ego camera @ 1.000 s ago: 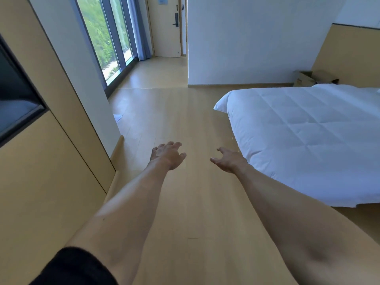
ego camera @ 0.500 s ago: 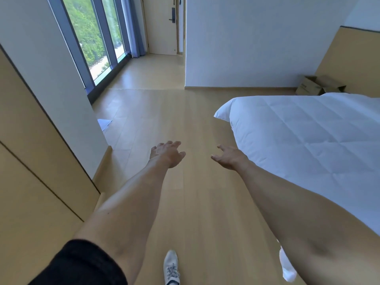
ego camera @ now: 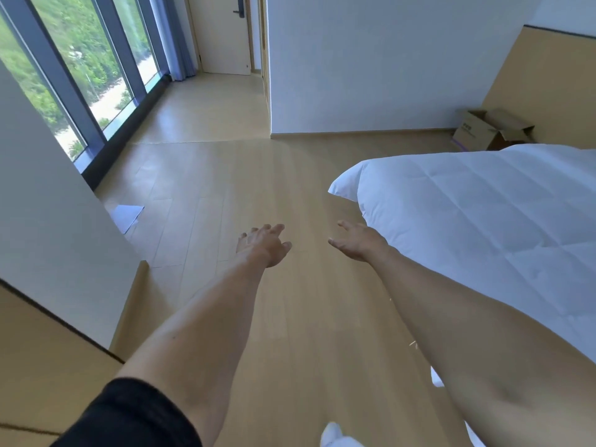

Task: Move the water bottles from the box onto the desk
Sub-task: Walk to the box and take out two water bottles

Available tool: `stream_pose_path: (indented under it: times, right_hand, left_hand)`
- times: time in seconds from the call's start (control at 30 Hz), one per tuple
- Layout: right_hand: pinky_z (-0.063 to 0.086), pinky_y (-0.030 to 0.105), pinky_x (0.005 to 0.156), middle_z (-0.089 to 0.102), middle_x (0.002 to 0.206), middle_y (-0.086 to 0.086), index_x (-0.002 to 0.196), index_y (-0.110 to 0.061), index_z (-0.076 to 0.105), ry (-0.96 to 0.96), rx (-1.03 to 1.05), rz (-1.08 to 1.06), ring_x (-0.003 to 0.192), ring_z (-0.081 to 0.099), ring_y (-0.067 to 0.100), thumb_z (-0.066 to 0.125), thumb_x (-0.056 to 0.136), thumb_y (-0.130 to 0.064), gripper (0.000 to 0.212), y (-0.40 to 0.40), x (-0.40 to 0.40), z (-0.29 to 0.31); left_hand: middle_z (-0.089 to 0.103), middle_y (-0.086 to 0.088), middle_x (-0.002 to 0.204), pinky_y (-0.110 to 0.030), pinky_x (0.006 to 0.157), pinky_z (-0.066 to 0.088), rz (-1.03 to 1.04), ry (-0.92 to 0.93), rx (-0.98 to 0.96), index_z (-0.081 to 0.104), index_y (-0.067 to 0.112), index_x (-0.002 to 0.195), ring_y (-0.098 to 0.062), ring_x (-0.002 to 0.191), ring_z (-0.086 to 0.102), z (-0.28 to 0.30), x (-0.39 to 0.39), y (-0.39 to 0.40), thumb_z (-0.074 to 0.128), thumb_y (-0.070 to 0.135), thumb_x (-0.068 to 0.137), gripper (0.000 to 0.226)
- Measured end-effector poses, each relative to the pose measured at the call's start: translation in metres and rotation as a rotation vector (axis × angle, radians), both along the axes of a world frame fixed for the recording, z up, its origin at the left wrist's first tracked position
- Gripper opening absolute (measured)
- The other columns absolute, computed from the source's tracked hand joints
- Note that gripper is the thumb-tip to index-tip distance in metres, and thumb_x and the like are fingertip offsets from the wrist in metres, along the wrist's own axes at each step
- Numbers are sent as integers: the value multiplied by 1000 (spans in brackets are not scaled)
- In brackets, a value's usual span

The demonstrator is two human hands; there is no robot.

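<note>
floor: wood-look planks, smooth, slight sheen
duvet: white quilted cloth, matt
box: brown cardboard, matt

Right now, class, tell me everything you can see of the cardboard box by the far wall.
The box is plain brown cardboard with small dark print on its near left side. Its top flaps stand open, spread outward. It sits upright on the wood floor in the far right corner, close to the tan wall panel. The white bed hides its lower right part. Its inside cannot be seen, so no bottles show. Nothing holds it; both hands are far from it.
</note>
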State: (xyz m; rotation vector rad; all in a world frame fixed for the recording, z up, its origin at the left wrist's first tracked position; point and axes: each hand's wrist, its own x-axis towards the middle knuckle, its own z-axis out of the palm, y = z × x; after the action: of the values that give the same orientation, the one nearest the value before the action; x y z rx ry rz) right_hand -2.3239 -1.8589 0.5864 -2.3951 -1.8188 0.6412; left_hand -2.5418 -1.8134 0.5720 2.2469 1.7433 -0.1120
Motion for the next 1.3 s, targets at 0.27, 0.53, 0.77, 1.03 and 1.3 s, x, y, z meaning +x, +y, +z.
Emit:
stream_pose_path:
  times: [0.27, 0.53, 0.77, 1.03, 1.3]
  right_hand:
    - [38, 43, 110, 34, 159, 0, 155, -32, 29, 26, -2, 12, 141, 39, 27, 46, 94, -60, 69, 139, 21, -17]
    - [37, 43, 110, 33, 160, -2, 154, -32, 28, 26, -17, 95, 144, 36, 26, 44, 95, -60, 68, 313, 57, -12]
    - [38, 42, 111, 37, 157, 4, 155, -29, 28, 44, -44, 111, 141, 39, 27, 47, 97, -56, 67, 428, 88, -11]
    - [38, 42, 110, 35, 159, 2, 155, -29, 28, 31, -58, 83, 142, 37, 25, 47, 96, -57, 68, 555, 98, -30]
    - [35, 42, 110, 35, 159, 1, 154, -34, 28, -10, -52, -19, 143, 36, 28, 48, 92, -61, 71, 727, 87, -23]
  left_hand:
    - [37, -1, 158, -46, 116, 28, 5, 19, 10, 26, 35, 157, -28, 142, 37, -6, 24, 131, 39, 54, 102, 60]
    - [36, -1, 159, -46, 116, 29, 78, 41, 28, 27, 34, 157, -29, 142, 37, 11, 56, 296, 39, 55, 102, 60]
    - [39, -1, 157, -47, 116, 28, 133, 6, -15, 29, 35, 156, -30, 141, 38, 3, 83, 407, 41, 55, 100, 60]
    - [41, -2, 156, -47, 115, 30, 83, -27, -9, 31, 33, 155, -31, 140, 40, -13, 101, 544, 41, 55, 100, 59]
    - [41, -1, 156, -44, 114, 29, 5, -75, 3, 33, 35, 154, -30, 140, 40, -17, 101, 731, 42, 54, 100, 58]
